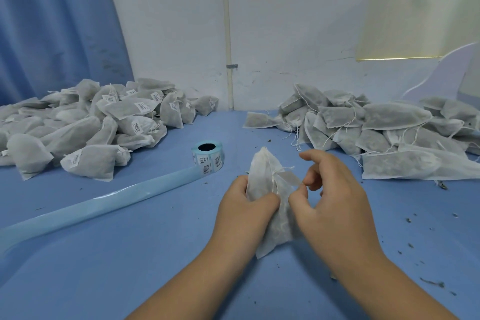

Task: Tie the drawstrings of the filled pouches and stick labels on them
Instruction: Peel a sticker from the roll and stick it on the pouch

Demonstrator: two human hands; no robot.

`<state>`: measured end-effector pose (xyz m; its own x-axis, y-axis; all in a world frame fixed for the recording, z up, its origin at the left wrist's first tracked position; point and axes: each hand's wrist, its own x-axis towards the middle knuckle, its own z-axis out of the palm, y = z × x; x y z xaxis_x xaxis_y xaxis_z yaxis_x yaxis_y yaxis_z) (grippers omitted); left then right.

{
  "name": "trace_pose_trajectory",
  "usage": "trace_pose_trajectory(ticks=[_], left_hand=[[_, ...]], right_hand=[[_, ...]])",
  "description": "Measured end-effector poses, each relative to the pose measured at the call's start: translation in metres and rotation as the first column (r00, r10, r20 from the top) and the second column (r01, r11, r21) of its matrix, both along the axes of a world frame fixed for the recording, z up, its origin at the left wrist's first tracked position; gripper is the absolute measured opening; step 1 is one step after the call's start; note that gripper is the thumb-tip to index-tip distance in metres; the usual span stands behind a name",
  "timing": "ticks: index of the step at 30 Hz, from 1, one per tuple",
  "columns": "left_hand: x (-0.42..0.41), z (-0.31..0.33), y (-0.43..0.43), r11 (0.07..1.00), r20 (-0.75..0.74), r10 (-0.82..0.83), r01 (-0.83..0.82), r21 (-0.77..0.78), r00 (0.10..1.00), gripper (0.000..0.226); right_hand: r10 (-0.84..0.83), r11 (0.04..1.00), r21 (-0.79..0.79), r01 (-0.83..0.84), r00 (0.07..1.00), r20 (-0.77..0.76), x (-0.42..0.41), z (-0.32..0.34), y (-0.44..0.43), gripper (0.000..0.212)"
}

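A white filled pouch (pixel 262 171) stands in front of me over the blue table, its drawstring knotted at the neck. My left hand (pixel 244 213) grips the pouch from the left, thumb across its front. My right hand (pixel 330 197) pinches a small label (pixel 289 178) between thumb and forefinger, held against the pouch's right side by the knot. A roll of barcode labels (pixel 208 157) sits just beyond on the left, its bare blue backing strip (pixel 98 205) trailing toward the near left edge.
A heap of labelled pouches (pixel 85 125) lies at the back left. A heap of unlabelled pouches with loose strings (pixel 384 130) lies at the back right. Dark herb crumbs (pixel 431 282) are scattered on the table at the right. A wall and blue curtain stand behind.
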<state>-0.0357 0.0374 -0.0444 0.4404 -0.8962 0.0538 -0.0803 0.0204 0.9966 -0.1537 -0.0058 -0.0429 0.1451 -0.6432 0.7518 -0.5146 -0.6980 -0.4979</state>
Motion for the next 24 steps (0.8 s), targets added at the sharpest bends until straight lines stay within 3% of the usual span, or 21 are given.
trace_pose_trajectory(ticks=[9,17,24], left_hand=[[0.002,-0.005,-0.003,0.998,0.071,0.045,-0.043,-0.042,0.996,0.012],[0.001,-0.008,-0.004,0.997,0.142,0.039,-0.029,-0.072,0.989,0.012],[0.003,-0.012,-0.007,0.996,0.218,0.039,-0.02,-0.089,0.975,0.014]], right_hand=[[-0.006,0.998,0.055,0.006,1.0,-0.003,-0.001,0.0,-0.002,0.049],[0.207,0.966,0.167,-0.199,0.978,-0.034,0.001,0.0,0.001,0.048],[0.28,0.937,0.217,-0.273,0.96,0.002,0.0,0.001,-0.001,0.052]])
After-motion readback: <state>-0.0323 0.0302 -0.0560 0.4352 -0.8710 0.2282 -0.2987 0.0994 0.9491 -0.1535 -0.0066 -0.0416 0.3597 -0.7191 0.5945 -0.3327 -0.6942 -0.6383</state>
